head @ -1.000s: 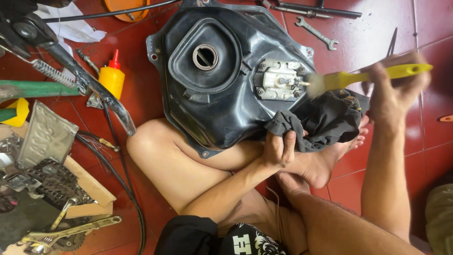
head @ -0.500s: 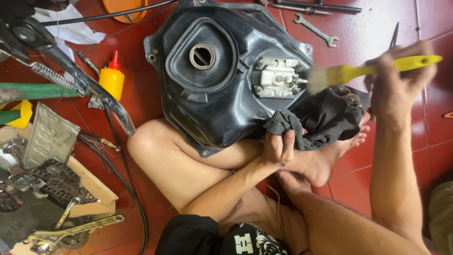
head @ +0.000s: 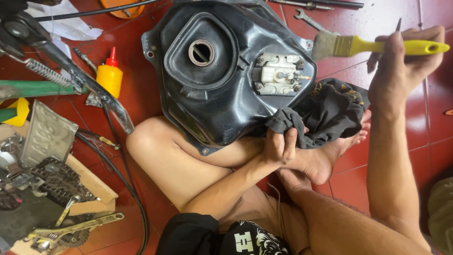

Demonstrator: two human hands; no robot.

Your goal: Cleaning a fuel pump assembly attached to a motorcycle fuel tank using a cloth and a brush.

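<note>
A black motorcycle fuel tank (head: 222, 94) rests upside down on my crossed legs, with a round opening (head: 201, 52) and a pale metal pump fitting (head: 278, 74) on its underside. My right hand (head: 401, 56) holds a yellow-handled paintbrush (head: 373, 46) sideways, its bristles just up and right of the fitting and clear of it. My left hand (head: 279, 145) grips a dark rag (head: 325, 111) at the tank's lower right edge.
A yellow squeeze bottle with a red cap (head: 110, 77) stands left of the tank. Cables, a spring, a chain sprocket (head: 56, 177), a wrench (head: 71, 230) and cardboard lie at the left. Another wrench (head: 309, 19) lies on the red floor tiles (head: 358, 184) behind.
My right hand has drawn the brush away from the pump fitting, up and to the right. The left hand has stayed on the rag.
</note>
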